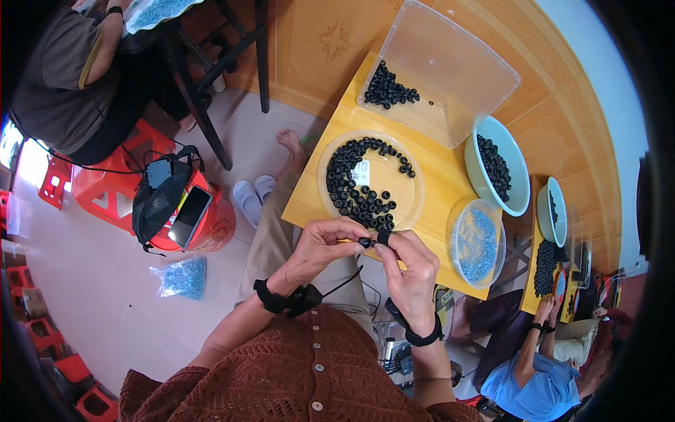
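My left hand [325, 246] pinches a small black round piece [365, 242] between thumb and fingertips, just off the near edge of the table. Close against it, my right hand [413, 266] has its fingertips pressed together; a black band sits at one finger, and what they grip, if anything, is hidden. Beyond my hands, a shallow clear round tray [408, 200] holds many black round pieces [343, 169], some showing a hole, and a small white label [360, 173]. Right of it, a clear round tub of small blue pieces [478, 243] stands at the table's corner.
On the wooden table [323, 141] a clear rectangular bin [450, 77] and a pale green basin [519, 190] hold more black pieces. Red stools [211, 228] with a phone [190, 216] and black bag, plus a bag of blue pieces [184, 278], are at left. Other people sit nearby.
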Demonstrator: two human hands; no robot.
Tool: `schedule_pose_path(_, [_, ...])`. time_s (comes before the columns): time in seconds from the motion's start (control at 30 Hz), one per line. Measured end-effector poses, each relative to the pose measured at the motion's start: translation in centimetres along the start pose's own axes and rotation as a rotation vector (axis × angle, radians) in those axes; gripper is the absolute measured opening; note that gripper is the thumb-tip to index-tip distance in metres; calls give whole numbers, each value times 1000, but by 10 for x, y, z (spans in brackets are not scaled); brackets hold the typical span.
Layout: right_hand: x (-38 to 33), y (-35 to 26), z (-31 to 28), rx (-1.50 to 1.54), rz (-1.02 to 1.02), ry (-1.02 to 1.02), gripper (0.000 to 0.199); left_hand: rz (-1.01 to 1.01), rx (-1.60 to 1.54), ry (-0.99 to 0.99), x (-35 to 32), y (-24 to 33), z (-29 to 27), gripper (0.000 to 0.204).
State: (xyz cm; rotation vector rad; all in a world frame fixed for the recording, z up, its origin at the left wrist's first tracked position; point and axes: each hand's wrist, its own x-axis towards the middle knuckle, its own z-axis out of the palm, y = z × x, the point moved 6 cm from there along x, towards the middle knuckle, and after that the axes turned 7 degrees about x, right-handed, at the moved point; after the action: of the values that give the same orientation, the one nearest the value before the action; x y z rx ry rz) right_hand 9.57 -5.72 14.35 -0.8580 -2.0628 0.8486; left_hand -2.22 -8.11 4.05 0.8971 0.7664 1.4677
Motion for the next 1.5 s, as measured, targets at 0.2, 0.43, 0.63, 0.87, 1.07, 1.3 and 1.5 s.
schedule_pose_path(0.2, [-2, -1, 8, -74, -64, -40, 14, 37, 60, 25, -2, 1, -2, 22])
schedule_pose_path(0.43, [-9, 1, 20, -241, -107, -5, 14, 58, 71, 58, -4, -5, -4, 23])
schedule_pose_path(0.63, [-6, 3, 26, -286, -132, 11, 15, 66, 109, 148, -4, -10, -5, 20])
schedule_pose_path(0.87, [1, 6, 21, -258, -110, -14, 20, 113, 193, 208, -1, -8, -3, 18])
schedule_pose_path(1.07, [5, 29, 11, -3, 110, -87, 20, 45, 219, 159, 1, -9, 0, 18])
schedule_pose_path(1.3, [5, 40, 11, 204, 237, -109, 7, 46, 160, 118, 0, -7, -2, 17])
schedule_pose_path(1.5, [13, 23, 12, -27, 91, -327, 10, -43, 149, -20, 1, -14, -1, 15])
